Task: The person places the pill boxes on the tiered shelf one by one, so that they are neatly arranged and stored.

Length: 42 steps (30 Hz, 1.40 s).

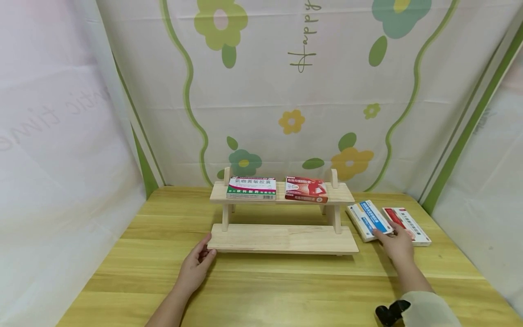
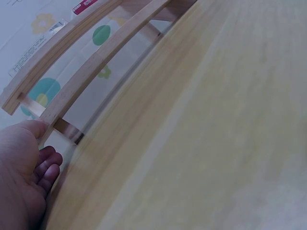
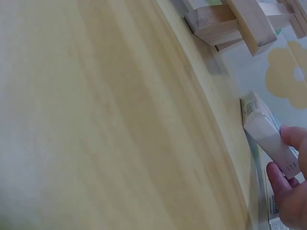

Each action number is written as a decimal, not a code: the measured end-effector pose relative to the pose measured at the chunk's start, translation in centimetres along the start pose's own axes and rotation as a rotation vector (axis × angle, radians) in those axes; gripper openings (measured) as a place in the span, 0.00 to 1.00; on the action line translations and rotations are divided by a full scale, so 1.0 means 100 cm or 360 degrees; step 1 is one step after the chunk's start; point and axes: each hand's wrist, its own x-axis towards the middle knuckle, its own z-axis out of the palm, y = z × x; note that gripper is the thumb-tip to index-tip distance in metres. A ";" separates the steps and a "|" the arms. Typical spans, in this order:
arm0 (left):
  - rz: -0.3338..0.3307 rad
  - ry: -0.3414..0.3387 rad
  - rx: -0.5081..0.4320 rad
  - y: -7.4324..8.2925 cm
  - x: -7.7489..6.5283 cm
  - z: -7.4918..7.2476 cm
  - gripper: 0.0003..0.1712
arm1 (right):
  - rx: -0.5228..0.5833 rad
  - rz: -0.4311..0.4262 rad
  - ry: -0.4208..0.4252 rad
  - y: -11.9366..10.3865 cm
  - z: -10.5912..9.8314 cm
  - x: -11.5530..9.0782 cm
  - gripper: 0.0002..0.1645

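A two-tier wooden shelf (image 1: 282, 238) (image 2: 96, 67) (image 3: 230, 24) stands on the table. Its upper tier carries a green-and-white box (image 1: 252, 188) and a red box (image 1: 306, 189). My left hand (image 1: 206, 249) (image 2: 41, 143) rests at the lower board's front-left corner, thumb touching the board's end, fingers loosely curled. Right of the shelf lie a blue-and-white box (image 1: 367, 219) (image 3: 266, 132) and a red-and-white box (image 1: 408, 225). My right hand (image 1: 384, 232) (image 3: 284, 154) pinches the near end of the blue-and-white box between thumb and fingers.
The wooden table (image 1: 286, 286) spreads wide in front of the shelf. A flower-printed cloth backdrop (image 1: 286, 91) hangs close behind and along both sides. The shelf's lower board is bare.
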 end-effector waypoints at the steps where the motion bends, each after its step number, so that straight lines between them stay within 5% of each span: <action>1: 0.0000 -0.0001 0.0000 0.000 0.000 0.000 0.30 | 0.0020 0.0009 0.0012 0.000 0.000 0.000 0.50; 18: -0.0009 0.0003 0.0009 0.002 -0.001 0.000 0.30 | 0.0382 0.0187 0.0228 0.001 -0.023 -0.005 0.46; 24: -0.0023 -0.0002 0.0030 -0.001 0.000 0.000 0.30 | 0.0874 0.0267 0.0141 -0.009 -0.038 -0.010 0.49; 34: -0.0034 -0.0010 0.0016 0.001 0.001 0.000 0.30 | 0.1354 0.0120 0.0175 -0.032 -0.058 -0.024 0.47; 42: -0.0017 0.0010 -0.0003 0.002 0.002 0.000 0.29 | 0.1473 -0.0015 0.0095 -0.057 -0.070 -0.034 0.50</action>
